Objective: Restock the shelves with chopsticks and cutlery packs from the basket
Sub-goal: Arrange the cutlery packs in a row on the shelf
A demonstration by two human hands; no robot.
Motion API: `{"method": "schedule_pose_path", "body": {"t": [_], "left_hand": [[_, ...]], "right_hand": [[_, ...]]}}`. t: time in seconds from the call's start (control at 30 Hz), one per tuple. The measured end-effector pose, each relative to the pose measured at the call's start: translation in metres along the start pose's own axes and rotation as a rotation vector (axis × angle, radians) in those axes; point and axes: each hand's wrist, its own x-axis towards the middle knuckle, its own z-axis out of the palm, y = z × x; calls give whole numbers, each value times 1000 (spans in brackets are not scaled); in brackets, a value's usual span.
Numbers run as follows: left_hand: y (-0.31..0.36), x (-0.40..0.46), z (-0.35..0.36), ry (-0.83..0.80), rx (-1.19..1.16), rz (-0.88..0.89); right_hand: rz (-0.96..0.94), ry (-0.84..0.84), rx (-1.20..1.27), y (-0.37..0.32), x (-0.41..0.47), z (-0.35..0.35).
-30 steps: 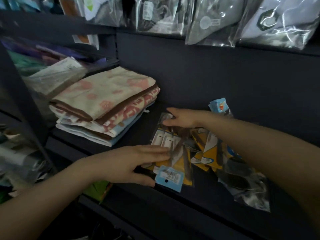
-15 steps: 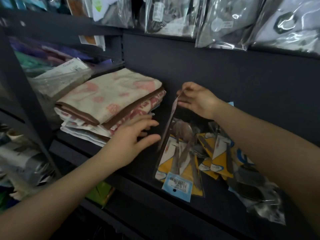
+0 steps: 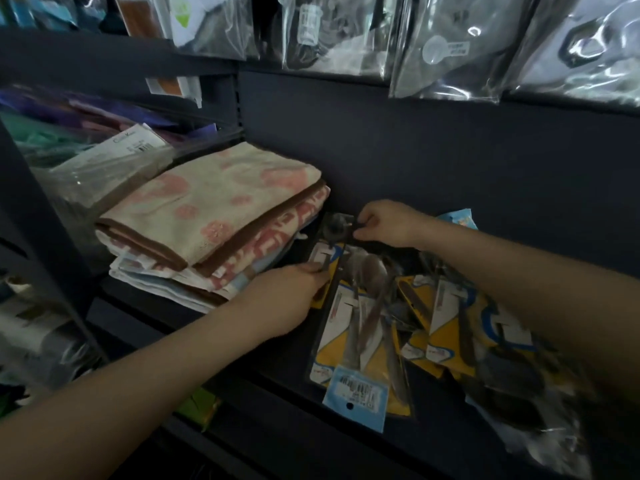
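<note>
A clear cutlery pack (image 3: 360, 327) with a yellow card and a blue barcode tag lies on the dark shelf (image 3: 270, 396), spoons showing through the plastic. My right hand (image 3: 384, 221) pinches its far top edge near the back wall. My left hand (image 3: 287, 299) grips the pack's left edge, fingers curled onto the card. More yellow-and-blue cutlery packs (image 3: 450, 323) lie overlapping to the right, partly under my right forearm. The basket is out of view.
A stack of folded towels (image 3: 214, 220) lies just left of the packs. Bagged goods (image 3: 100, 161) fill the shelf bay further left. Plastic-wrapped items (image 3: 457, 46) hang from the shelf above. More clear packs (image 3: 540, 420) lie at the lower right.
The pack that my right hand held tilted up on edge has come down flat onto the shelf. My left hand has moved right and closed on the pack's left edge.
</note>
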Motion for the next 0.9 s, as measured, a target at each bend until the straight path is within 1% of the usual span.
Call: {"method": "schedule_pose_path", "body": {"t": [0.03, 0.1, 0.2, 0.3, 0.37, 0.43, 0.47, 0.5, 0.53, 0.57, 0.63, 0.67, 0.77, 0.8, 0.87, 0.9], "left_hand": [[-1, 1, 0, -23, -32, -2], [-2, 3, -2, -32, -60, -27], [0, 10, -7, -71, -35, -110], [2, 21, -15, -71, -77, -194], [5, 25, -18, -6, -184, -215], [15, 23, -21, 76, -394, -197], [21, 20, -23, 103, -548, -196], [27, 16, -26, 99, -708, -200], [32, 14, -28, 58, -847, -198], [35, 11, -30, -9, -913, -178], [38, 10, -30, -89, -813, -121], [39, 12, -29, -67, -795, -118], [43, 14, -30, 74, -953, -123], [45, 12, -31, 126, -922, -110], [44, 6, -29, 194, -830, -116], [42, 1, -28, 212, -807, -124]], "right_hand": [[-63, -86, -51, -2, -13, -4], [-111, -216, -15, -5, -30, -4], [-122, -245, 29, -2, -34, 9], [-120, -169, 155, 6, -34, 10], [-125, -99, 237, 18, -37, 3], [-126, -23, 288, 35, -41, -5], [-125, 16, 326, 42, -43, -8], [-127, 55, 372, 48, -46, -11], [-141, 95, 422, 52, -49, -14], [-159, 138, 459, 54, -52, -17], [-203, 227, 518, 52, -55, -24], [-224, 267, 560, 50, -56, -27], [-286, 356, 709, 39, -60, -35], [-296, 367, 751, 37, -62, -37], [-266, 316, 815, 32, -67, -40], [-220, 243, 842, 31, -69, -41]]}}
